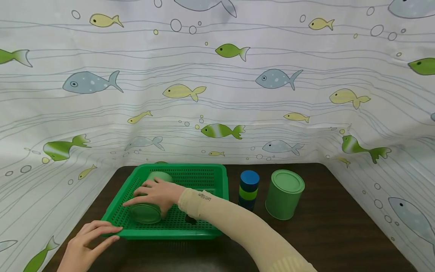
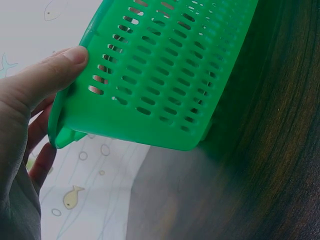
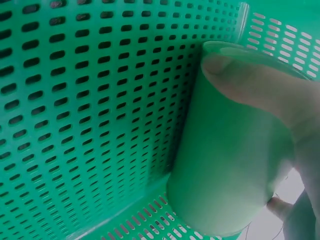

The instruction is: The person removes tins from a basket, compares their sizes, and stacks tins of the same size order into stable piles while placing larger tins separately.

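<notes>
A green plastic basket [image 1: 173, 235] with slotted walls stands on the dark table. Inside it a green can [image 3: 225, 160] lies on its side near the left wall. My right hand [image 1: 156, 192] reaches over the can and grips it, with the thumb near one end in the right wrist view. The can's round end [image 1: 145, 213] faces the front. At the basket's front left corner, my left hand [image 1: 90, 241] pinches the rim. Its thumb [image 2: 75, 56] presses the rim while the other fingers lie partly hidden behind it.
To the right of the basket stands a narrow blue cylinder with a bright green band [image 1: 249, 193]. Beside it is an upright lidded green can [image 1: 284, 194]. A fish-patterned white curtain [image 1: 217, 109] surrounds the dark wooden table [image 1: 326, 226] at the back and sides.
</notes>
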The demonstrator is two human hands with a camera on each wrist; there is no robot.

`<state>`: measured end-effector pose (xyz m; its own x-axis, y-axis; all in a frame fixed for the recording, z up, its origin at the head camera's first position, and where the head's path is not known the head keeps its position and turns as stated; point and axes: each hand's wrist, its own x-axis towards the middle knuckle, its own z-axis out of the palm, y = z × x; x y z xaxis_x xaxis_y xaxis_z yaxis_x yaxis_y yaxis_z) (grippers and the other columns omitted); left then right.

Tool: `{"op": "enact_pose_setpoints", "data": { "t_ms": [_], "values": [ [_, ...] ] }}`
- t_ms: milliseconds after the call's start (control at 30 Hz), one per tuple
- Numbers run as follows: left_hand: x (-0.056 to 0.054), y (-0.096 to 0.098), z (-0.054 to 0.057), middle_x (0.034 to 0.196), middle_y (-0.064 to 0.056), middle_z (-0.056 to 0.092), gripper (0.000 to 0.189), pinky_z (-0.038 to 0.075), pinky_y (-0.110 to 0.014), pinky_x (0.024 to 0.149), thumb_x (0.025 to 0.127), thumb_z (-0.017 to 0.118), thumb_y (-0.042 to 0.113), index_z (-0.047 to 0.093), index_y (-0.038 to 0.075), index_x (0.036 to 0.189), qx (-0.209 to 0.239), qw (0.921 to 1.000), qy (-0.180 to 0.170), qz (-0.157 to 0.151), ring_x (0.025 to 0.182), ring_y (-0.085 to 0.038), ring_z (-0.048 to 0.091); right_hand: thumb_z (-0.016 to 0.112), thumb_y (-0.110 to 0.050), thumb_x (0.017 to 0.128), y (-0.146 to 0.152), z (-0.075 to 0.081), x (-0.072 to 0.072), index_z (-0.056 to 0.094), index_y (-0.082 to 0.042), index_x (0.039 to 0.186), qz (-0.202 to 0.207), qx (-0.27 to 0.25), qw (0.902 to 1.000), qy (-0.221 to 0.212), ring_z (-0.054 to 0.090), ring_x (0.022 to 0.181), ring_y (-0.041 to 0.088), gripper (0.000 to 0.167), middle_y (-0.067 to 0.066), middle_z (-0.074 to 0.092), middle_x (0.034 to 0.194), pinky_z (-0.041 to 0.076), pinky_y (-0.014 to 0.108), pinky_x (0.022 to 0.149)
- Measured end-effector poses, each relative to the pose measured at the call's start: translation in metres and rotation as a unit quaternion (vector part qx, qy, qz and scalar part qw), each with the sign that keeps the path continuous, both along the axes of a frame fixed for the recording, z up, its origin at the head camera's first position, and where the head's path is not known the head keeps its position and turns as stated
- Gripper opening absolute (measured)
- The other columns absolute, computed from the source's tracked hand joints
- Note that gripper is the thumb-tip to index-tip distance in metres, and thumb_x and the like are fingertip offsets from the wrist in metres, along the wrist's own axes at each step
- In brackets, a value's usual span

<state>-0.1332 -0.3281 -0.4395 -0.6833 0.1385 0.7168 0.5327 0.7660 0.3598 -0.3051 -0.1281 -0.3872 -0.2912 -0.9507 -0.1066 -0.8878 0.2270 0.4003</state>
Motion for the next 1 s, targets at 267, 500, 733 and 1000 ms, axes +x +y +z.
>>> {"op": "enact_pose_setpoints", "data": {
  "t_ms": [267, 500, 733, 1000],
  "values": [
    [0.0025, -0.0014, -0.0005, 0.101, 0.02, 0.061, 0.056, 0.035, -0.001, 0.082, 0.056, 0.085, -0.013, 0.077, 0.024, 0.097, -0.003, 0.9997, -0.012, 0.022, 0.103, 0.015, 0.045, 0.079, -0.065, 0.07, 0.0032, -0.0031, -0.0011, 0.014, -0.05, 0.154, -0.014, -0.002, 0.9994, -0.031, 0.019, 0.151, 0.017, 0.108, -0.011, 0.021, 0.161, 0.021, 0.048, 0.124],
    [0.0013, -0.0011, -0.0015, 0.102, 0.02, 0.062, 0.056, 0.034, 0.0, 0.085, 0.056, 0.085, -0.013, 0.077, 0.022, 0.098, 0.008, 0.9999, -0.003, 0.006, 0.103, 0.014, 0.046, 0.083, -0.066, 0.063, 0.002, -0.0038, -0.0042, 0.005, -0.05, 0.155, -0.023, 0.002, 0.9976, -0.064, 0.012, 0.155, 0.018, 0.122, -0.017, 0.019, 0.163, 0.013, 0.053, 0.125],
    [-0.0001, -0.0002, -0.0028, 0.102, 0.019, 0.063, 0.056, 0.033, 0.001, 0.086, 0.055, 0.085, -0.013, 0.078, 0.021, 0.098, 0.016, 0.9998, 0.007, -0.007, 0.102, 0.013, 0.047, 0.083, -0.063, 0.066, 0.0022, -0.0075, -0.0054, 0.015, -0.049, 0.154, -0.023, -0.014, 0.9971, -0.07, 0.012, 0.155, 0.019, 0.112, -0.017, 0.023, 0.161, 0.013, 0.053, 0.125],
    [0.0001, 0.0011, -0.001, 0.101, 0.018, 0.062, 0.054, 0.034, -0.001, 0.086, 0.056, 0.086, -0.012, 0.078, 0.021, 0.098, 0.006, 1.0, -0.001, -0.003, 0.102, 0.014, 0.047, 0.081, -0.067, 0.066, 0.0029, -0.0087, -0.0013, 0.011, -0.048, 0.155, -0.029, 0.004, 0.9989, -0.038, 0.013, 0.156, 0.021, 0.115, -0.017, 0.012, 0.165, 0.015, 0.054, 0.124]
  ]
}}
